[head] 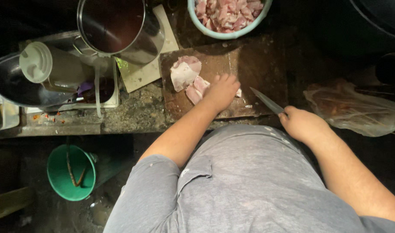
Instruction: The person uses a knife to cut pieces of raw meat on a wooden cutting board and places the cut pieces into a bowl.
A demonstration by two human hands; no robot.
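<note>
left hand [222, 89] centre frame, fingers flat, pinning raw pork slab [185, 72] on cutting board [258, 64] | right hand [302, 124] fist-gripping knife [267, 102], blade clear | advice: curl fingertips before slicing, steady board

The left hand [221, 91] reaches forward on a bare, nearly straight forearm, palm down, fingers curled and pressing downward. The right hand [302, 124] sits closer to the body, fist closed in a grip, its bare forearm angled back toward the lower right.
</note>
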